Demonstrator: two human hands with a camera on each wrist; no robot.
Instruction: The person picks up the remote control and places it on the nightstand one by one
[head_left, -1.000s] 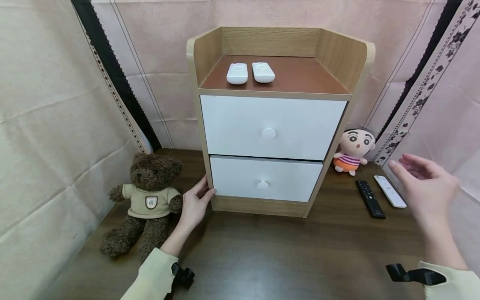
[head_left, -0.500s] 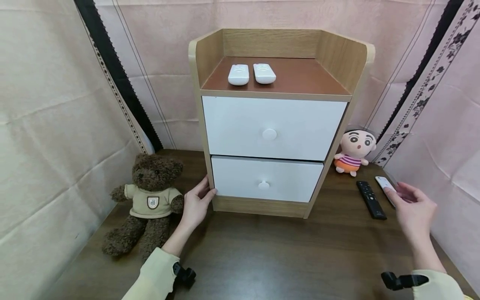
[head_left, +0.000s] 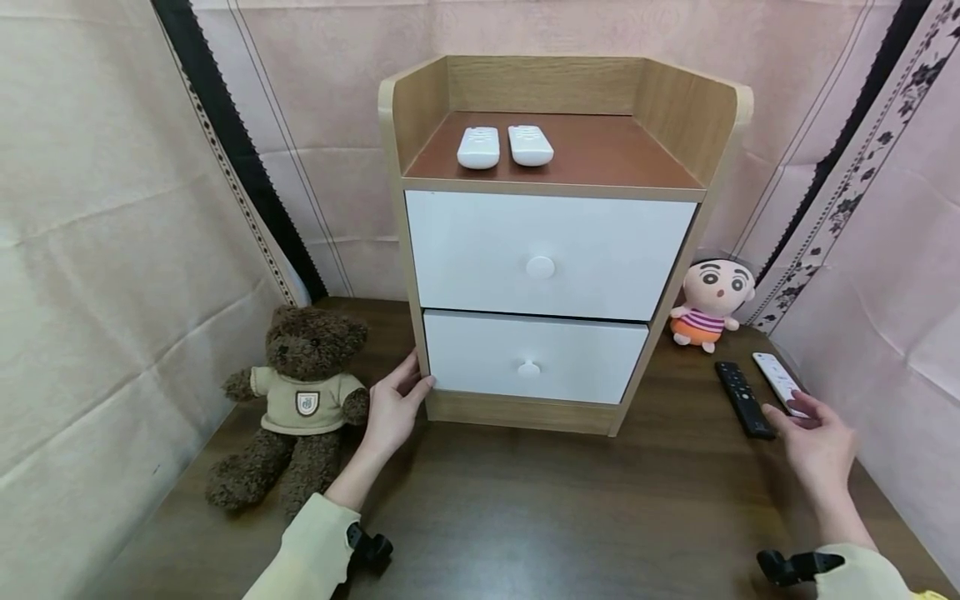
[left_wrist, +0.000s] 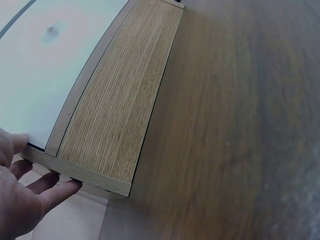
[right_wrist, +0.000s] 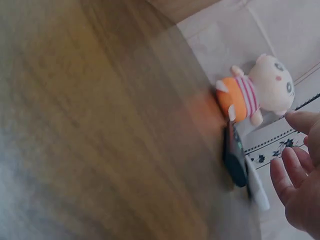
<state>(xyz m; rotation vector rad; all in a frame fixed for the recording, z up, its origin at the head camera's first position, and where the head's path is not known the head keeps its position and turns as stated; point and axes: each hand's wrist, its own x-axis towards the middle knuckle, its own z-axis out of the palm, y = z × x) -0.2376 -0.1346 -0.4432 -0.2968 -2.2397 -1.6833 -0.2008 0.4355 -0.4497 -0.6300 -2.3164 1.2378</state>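
You look part done, by my read: the left controller [head_left: 478, 148] and right controller [head_left: 531, 146] already sit on top of the cabinet [head_left: 525, 412]. The black remote [head_left: 741, 393] and white remote [head_left: 776, 375] lie side by side on the desk [head_left: 570, 500], right of the cabinet, not picked up; those look like what's left. Your left grip [head_left: 390, 410] holds the cabinet's lower left edge, thumb in front. Your right grip [head_left: 819, 443] is spread, holding nothing: thumb at the black remote's near end, fingers about the white remote's. Can't tell contact.
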